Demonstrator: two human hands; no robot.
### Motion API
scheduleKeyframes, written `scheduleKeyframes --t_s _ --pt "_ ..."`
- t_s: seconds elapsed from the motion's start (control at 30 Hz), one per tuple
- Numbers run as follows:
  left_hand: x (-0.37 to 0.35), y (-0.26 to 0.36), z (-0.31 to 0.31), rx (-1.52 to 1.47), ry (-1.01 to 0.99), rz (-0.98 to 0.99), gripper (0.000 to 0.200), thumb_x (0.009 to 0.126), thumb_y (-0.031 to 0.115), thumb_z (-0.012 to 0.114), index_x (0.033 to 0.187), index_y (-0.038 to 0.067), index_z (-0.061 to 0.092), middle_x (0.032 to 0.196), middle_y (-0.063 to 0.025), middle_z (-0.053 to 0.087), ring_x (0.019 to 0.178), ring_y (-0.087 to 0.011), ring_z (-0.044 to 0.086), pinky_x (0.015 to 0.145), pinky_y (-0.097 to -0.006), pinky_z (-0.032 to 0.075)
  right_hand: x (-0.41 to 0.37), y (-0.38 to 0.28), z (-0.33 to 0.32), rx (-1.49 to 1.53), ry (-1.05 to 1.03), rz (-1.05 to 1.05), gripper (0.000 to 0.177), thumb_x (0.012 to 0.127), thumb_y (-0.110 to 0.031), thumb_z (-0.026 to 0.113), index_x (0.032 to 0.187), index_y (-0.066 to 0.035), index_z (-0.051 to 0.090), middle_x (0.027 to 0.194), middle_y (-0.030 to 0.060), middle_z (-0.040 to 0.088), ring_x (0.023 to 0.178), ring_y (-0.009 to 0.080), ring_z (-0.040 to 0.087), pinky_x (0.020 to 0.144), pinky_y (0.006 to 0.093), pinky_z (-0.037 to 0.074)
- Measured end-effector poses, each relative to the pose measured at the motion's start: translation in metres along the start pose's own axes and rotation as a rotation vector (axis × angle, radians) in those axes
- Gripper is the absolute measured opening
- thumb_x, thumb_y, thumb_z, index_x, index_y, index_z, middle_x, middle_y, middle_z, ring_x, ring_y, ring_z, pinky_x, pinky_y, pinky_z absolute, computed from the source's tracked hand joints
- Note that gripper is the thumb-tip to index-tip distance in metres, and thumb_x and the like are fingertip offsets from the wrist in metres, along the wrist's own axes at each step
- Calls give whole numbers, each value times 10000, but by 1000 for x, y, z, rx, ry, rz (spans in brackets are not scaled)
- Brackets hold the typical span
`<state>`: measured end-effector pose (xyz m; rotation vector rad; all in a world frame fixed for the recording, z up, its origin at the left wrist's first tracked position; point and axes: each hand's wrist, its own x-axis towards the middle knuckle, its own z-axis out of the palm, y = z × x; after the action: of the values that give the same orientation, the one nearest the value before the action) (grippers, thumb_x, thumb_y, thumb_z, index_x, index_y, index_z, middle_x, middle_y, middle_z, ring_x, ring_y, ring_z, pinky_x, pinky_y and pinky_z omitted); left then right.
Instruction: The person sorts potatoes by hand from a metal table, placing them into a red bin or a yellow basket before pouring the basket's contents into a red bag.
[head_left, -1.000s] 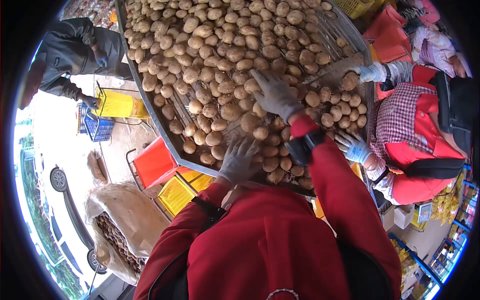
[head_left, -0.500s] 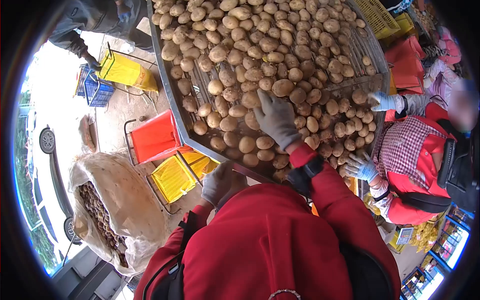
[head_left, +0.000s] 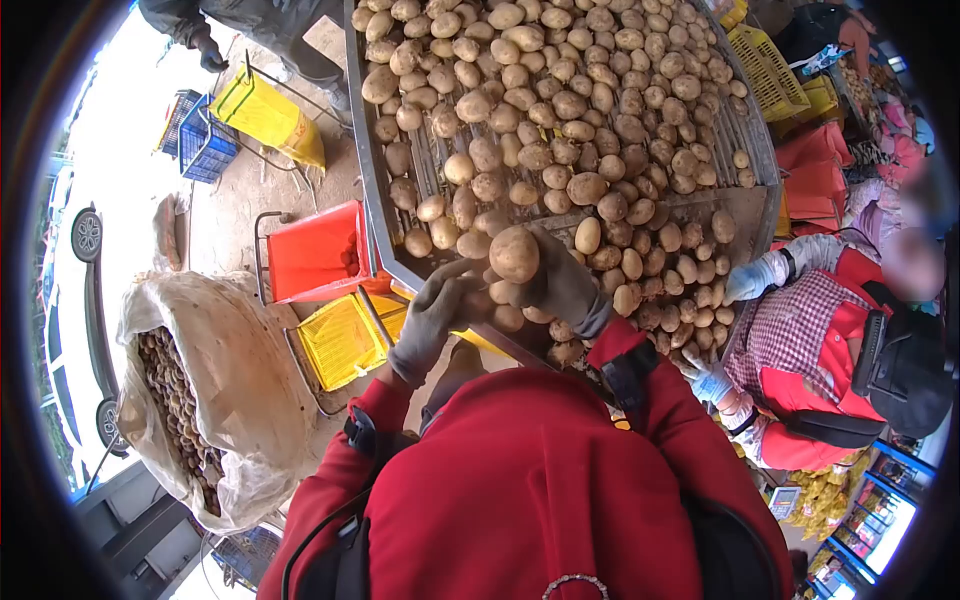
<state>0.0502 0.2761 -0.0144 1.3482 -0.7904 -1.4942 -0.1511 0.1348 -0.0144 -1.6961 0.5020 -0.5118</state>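
Observation:
My right hand [head_left: 568,288], in a grey glove, is closed around a large potato [head_left: 514,254] and holds it up over the near edge of the sorting table [head_left: 366,150]. My left hand [head_left: 432,318], also gloved in grey, is raised just left of that potato. Its fingers stretch toward the potato, fingertips right at its side, and nothing shows in its palm. Many loose potatoes [head_left: 588,187] cover the slatted table top beyond my hands. A few more potatoes lie partly hidden beneath my right hand.
Left of the table stand a red bag [head_left: 315,255] and a yellow bag [head_left: 350,340] on frames. Beyond them is a big white sack [head_left: 250,380] of potatoes. A person in red [head_left: 810,350] works at the right, gloved hands at the table. Another person [head_left: 270,30] stands at upper left.
My right hand has drawn back from the pile with a potato in it. My left hand has risen from the table's edge to meet it. The upper-left person's hand has left the yellow bag.

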Motion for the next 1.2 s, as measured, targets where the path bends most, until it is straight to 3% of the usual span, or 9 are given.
scheduleKeyframes --t_s 0.13,0.3,0.4,0.5,0.57,0.77,0.87,1.03,1.2 --pt "6 18 14 53 -170 97 473 989 80 636 1443 14 520 1360 -161 584 1174 -209 652 888 -301 589 -15 27 32 18 205 -48 454 1042 -329 637 1365 -11 611 1091 126 751 990 201 728 857 329 593" --pt "-8 -14 2 389 -88 178 703 919 294 758 1473 11 431 1208 -250 653 1063 -387 692 951 -447 558 -25 -9 36 -781 228 91 335 1015 -254 649 1329 -144 686 877 199 758 729 372 749 596 435 584" --pt "-50 -44 -47 820 267 150 777 866 329 818 1466 21 431 1142 -260 664 1018 -419 703 948 -505 550 -45 -5 30 -741 229 125 331 989 -226 663 1285 -82 700 1052 186 779 907 350 774 775 418 633" --pt "-79 -149 -170 660 568 52 667 885 140 799 1437 8 447 1070 -89 665 927 -180 668 851 -323 553 -73 28 34 -675 308 154 310 989 -231 662 1259 -88 711 1024 178 781 890 360 770 773 438 627" --pt "-92 -142 -202 190 790 -220 837 835 305 858 1485 22 414 1079 -193 668 856 -319 701 788 -375 602 -81 35 35 -663 310 197 300 990 -246 662 1240 -89 716 1007 177 779 888 370 764 767 454 619" --pt "-99 -174 -284 1304 742 -228 1091 871 483 761 1654 5 170 1658 -360 249 1493 -493 379 1214 -512 362 -59 24 58 -938 214 154 344 971 -242 661 1299 -142 686 1002 131 774 915 328 751 793 425 601" --pt "-66 -118 -280 1226 828 -139 865 951 350 698 1619 -6 279 1622 -331 352 1475 -481 409 1212 -511 363 -47 25 80 -1047 -15 -11 484 951 -237 643 1426 -151 619 1453 111 621 1359 309 574 1153 491 432" --pt "28 -37 -174 1228 317 532 654 953 206 669 1541 16 455 1523 -266 508 1442 -428 454 1216 -532 339 -116 89 79 -1152 -43 5 576 917 -303 650 1484 -238 567 1529 57 550 1449 303 476 1237 530 315" --pt "74 -60 -55 1455 -187 684 716 914 326 692 1542 71 462 1566 -279 441 1437 -512 411 1225 -597 282 -164 86 25 -1376 190 136 571 865 -323 685 1428 -258 618 1478 40 593 1416 305 503 1225 519 341"
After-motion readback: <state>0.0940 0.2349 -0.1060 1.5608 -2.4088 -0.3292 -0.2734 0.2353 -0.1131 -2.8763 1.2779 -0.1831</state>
